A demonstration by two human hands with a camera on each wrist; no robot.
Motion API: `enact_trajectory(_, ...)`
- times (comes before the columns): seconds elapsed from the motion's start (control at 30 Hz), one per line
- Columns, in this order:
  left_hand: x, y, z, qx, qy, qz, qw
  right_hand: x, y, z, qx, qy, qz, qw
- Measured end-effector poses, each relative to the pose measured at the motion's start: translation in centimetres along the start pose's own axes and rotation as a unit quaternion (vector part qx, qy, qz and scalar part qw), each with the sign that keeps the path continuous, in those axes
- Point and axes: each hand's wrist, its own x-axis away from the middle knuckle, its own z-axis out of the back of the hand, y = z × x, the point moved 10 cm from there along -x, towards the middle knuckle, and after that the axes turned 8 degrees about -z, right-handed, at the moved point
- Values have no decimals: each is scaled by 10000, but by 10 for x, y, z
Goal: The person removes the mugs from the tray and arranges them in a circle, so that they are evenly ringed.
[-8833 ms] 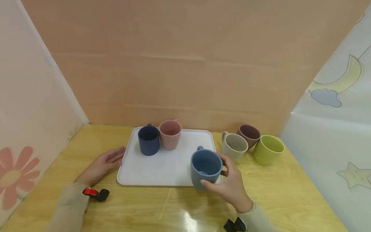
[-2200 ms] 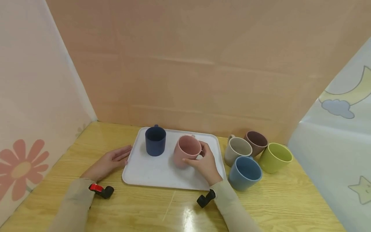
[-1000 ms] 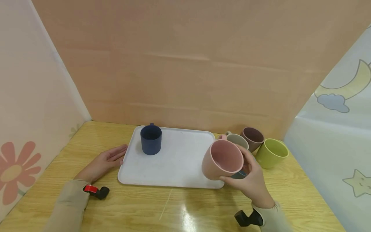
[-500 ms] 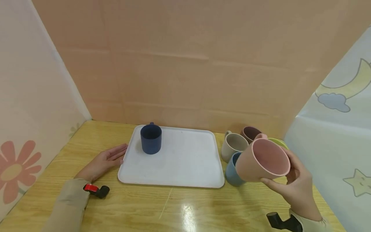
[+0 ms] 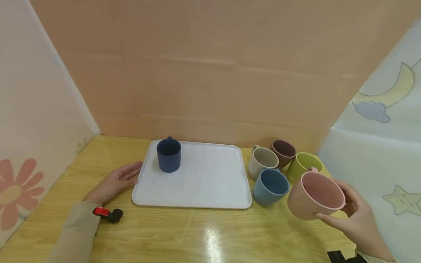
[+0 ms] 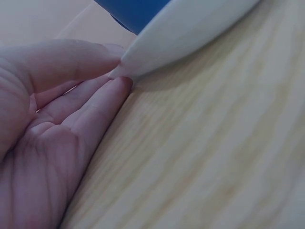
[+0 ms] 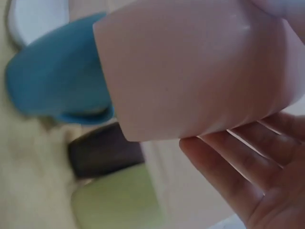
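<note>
Off to the right, my right hand [image 5: 356, 215] grips a pink mug [image 5: 307, 201] by its body, thumb at the near side. The mug tilts and appears held above the table. In the right wrist view the pink mug [image 7: 190, 71] fills the top, with fingers [image 7: 228, 167] along its side. My left hand [image 5: 113, 182] lies at the left edge of a white tray [image 5: 200, 186], its fingers fairly straight. Up close, the thumb and fingertips of the left hand [image 6: 57, 95] touch the tray's rim [image 6: 186, 33]. A navy mug [image 5: 169, 157] stands upright on the tray.
Right of the tray a group of mugs stands on the wooden table [image 5: 158, 233]: grey-white [image 5: 260, 166], brown [image 5: 284, 153], yellow-green [image 5: 300, 168] and blue [image 5: 268, 191]. A brown backdrop [image 5: 210, 91] closes the rear, with patterned panels on both sides.
Earlier the blue mug moved from the tray to the group at the right. The pink mug was then lifted off the tray and carried right, past the blue mug. The left hand stays put.
</note>
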Motion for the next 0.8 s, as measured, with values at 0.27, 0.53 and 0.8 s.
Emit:
enact_trajectory(0.27, 1, -3, 1, 111, 53, 127, 9998, 7, 42, -6, 184, -319, -402, 9985)
enact_trajectory(0.53, 1, -6, 2, 44, 68, 189, 9998, 9, 71, -13, -199, -516, -582, 9968)
enact_trajectory(0.8, 1, -4, 2, 127, 45, 75, 9999, 7, 82, -17, -572, -599, -685, 9942)
